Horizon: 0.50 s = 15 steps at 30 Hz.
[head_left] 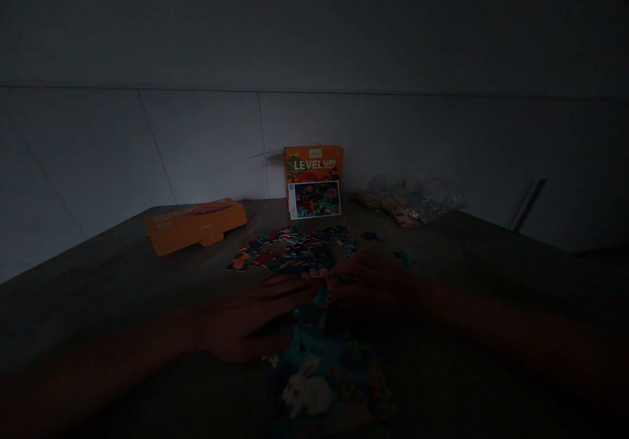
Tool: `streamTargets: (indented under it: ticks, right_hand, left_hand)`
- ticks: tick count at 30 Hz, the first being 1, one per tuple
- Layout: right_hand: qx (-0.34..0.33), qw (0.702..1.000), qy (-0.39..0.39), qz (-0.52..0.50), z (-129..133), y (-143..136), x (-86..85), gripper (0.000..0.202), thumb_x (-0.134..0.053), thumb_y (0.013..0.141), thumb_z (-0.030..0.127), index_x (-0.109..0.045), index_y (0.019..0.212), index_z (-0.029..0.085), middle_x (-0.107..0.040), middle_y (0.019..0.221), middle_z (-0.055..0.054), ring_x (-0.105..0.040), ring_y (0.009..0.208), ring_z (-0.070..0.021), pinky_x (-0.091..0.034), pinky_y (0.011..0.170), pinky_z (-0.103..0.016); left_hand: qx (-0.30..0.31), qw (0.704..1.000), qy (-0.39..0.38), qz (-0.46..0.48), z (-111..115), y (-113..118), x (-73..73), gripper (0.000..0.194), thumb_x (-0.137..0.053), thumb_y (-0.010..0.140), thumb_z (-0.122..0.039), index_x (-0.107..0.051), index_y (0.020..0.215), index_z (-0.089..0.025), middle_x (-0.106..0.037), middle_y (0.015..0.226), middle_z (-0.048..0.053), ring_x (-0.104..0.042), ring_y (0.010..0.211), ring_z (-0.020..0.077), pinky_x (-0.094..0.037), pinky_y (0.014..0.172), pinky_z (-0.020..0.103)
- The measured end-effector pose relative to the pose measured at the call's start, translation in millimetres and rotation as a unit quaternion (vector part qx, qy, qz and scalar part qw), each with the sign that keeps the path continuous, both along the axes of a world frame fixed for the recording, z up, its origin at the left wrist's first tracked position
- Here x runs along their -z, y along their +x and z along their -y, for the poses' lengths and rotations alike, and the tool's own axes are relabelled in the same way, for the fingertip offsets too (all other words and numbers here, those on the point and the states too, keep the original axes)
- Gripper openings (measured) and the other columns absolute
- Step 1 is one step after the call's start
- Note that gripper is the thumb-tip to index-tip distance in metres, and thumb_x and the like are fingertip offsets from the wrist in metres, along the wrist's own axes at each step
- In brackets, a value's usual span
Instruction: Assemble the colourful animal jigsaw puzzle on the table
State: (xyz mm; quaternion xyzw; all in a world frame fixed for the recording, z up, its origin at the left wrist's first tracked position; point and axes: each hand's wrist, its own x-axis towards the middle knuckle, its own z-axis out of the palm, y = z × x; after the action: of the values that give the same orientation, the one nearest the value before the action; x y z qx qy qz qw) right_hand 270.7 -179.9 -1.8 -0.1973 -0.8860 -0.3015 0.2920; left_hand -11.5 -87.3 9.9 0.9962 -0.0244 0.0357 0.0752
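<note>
In dim light, a joined section of puzzle (307, 386) with a white rabbit lies on the table close to me. My left hand (250, 314) rests at its upper left edge, fingers stretched toward the middle. On the right, my right hand (368, 282) is over the upper end of the section, by a small piece with orange and teal on it. Whether its fingers grip that piece is too dark to tell. Just beyond both hands lies a pile of loose puzzle pieces (304, 249).
An orange box (314, 164) stands at the back with a picture card (317, 200) leaning on it. An orange cardboard flap (196, 225) lies at the back left. Clear plastic bags (413, 200) sit at the back right, before a pale wall (211, 144).
</note>
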Motion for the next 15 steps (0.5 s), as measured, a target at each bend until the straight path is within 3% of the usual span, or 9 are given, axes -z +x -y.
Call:
streamTargets:
  ticks: [15]
  right_hand:
    - [-0.004, 1.000, -0.022, 0.021, -1.1, 2.9, 0.2, 0.016, -0.049, 0.097, 0.015, -0.059, 0.109, 0.013, -0.062, 0.114, -0.012, -0.055, 0.094, -0.0195, -0.051, 0.080, -0.034]
  left_hand:
    - [0.014, 1.000, -0.006, 0.026, 1.9, 2.0, -2.1, 0.075, -0.053, 0.093, -0.030, -0.012, 0.156, -0.023, -0.026, 0.159, 0.014, -0.032, 0.143, 0.0323, -0.035, 0.114, 0.049]
